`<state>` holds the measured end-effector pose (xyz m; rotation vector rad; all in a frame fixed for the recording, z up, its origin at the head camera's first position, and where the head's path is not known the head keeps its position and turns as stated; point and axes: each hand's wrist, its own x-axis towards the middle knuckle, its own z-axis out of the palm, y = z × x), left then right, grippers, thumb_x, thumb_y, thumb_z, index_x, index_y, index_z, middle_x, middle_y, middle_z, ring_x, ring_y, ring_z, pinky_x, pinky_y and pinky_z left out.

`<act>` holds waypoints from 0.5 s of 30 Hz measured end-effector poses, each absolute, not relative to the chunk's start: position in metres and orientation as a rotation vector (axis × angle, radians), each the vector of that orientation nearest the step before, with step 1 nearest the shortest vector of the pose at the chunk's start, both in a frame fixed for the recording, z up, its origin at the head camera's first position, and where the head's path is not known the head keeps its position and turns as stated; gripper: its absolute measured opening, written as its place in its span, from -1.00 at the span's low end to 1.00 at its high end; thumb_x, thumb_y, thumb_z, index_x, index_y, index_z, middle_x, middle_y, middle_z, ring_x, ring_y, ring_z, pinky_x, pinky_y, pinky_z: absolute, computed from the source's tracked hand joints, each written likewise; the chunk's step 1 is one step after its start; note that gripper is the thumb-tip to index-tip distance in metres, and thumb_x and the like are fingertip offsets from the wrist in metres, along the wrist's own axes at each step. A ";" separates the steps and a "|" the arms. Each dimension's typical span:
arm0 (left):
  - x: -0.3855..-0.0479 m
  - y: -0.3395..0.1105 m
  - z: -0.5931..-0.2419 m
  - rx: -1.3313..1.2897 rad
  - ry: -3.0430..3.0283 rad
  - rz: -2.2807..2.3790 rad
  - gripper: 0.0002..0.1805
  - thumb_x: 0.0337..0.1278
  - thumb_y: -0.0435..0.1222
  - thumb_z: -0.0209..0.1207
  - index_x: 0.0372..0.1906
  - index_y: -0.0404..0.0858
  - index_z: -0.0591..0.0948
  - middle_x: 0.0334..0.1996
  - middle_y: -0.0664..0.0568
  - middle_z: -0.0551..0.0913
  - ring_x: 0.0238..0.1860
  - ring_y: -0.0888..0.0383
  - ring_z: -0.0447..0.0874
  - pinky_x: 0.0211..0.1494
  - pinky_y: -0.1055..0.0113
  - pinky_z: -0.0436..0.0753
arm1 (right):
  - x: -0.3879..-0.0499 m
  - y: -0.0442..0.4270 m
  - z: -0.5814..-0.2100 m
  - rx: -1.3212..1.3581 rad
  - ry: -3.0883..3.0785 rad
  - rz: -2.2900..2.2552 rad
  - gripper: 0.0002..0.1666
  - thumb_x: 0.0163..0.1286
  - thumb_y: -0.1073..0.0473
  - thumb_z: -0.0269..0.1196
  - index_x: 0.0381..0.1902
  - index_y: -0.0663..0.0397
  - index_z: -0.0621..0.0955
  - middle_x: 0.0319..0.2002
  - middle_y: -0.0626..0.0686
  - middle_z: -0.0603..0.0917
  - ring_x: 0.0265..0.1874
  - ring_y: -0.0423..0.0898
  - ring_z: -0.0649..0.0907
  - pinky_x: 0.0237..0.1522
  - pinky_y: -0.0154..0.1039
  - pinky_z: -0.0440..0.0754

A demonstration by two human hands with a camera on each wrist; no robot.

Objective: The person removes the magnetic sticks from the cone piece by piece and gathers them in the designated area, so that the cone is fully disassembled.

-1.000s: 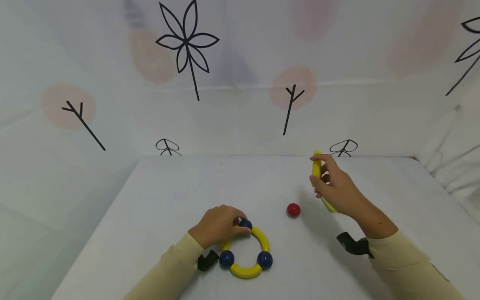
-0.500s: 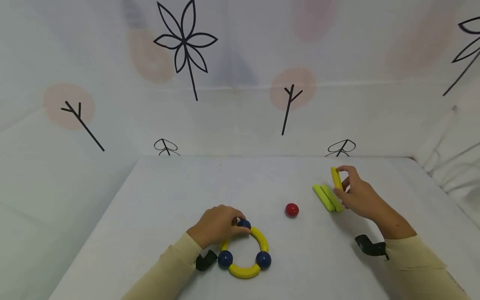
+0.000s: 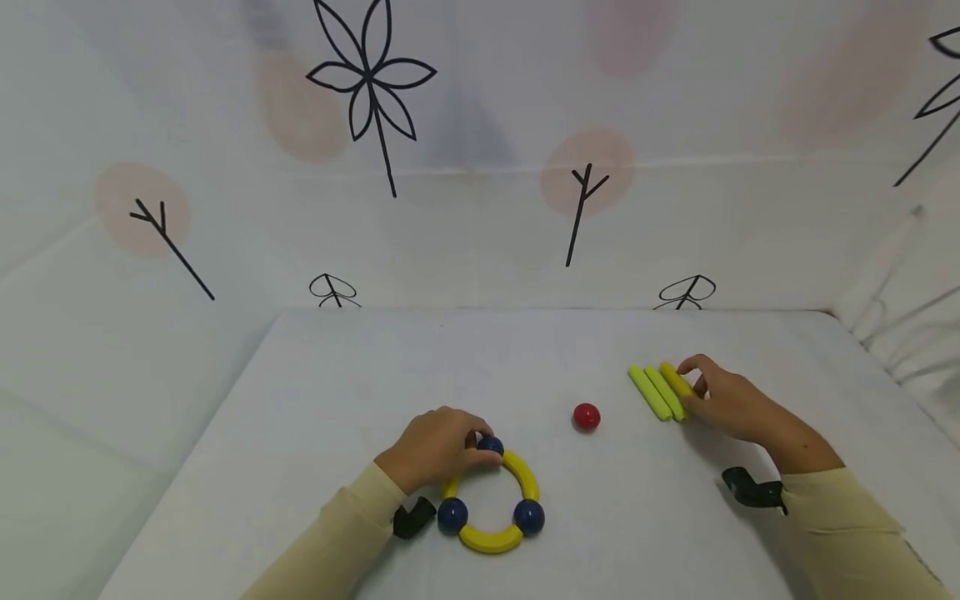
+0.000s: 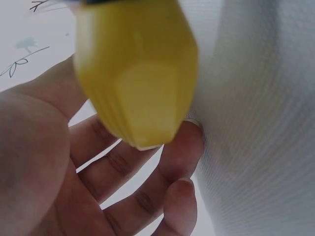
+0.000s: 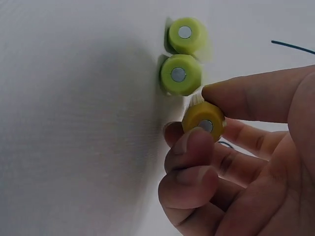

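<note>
On the table lies a ring of curved yellow pieces [image 3: 491,540] and three dark blue balls [image 3: 529,517]. My left hand [image 3: 435,450] pinches the ring's top blue ball between thumb and fingers; in the left wrist view a yellow piece [image 4: 142,78] hangs large before the curled fingers. At the right, my right hand [image 3: 731,404] pinches a straight yellow stick [image 3: 677,380] beside two parallel yellow-green sticks [image 3: 649,392]. The right wrist view shows the yellow stick's end [image 5: 204,120] between thumb and fingers, close to the green ones [image 5: 181,74], with silvery discs in their ends.
A red ball [image 3: 587,417] sits between the ring and the sticks. The white table [image 3: 360,358] ends at a pale cloth backdrop [image 3: 480,233] printed with plants. Dark wrist devices [image 3: 752,488] stick out at both sleeves.
My right hand has moved rightward and lowered the yellow stick from the air to the right side of the two green sticks. My left hand keeps its hold on the ring.
</note>
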<state>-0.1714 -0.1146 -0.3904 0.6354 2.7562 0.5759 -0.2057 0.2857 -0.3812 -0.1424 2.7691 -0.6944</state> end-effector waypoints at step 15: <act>-0.171 -0.115 -0.387 0.653 2.748 0.594 -0.57 0.12 0.10 0.35 -0.03 -0.08 0.75 -0.54 0.25 0.56 -0.59 0.31 0.39 -0.52 0.44 0.36 | -0.207 0.285 -0.385 -0.103 2.725 -0.715 -0.48 0.49 0.14 0.07 0.27 0.30 0.28 -0.17 0.33 0.60 -0.39 -0.04 0.58 -0.41 -0.20 0.55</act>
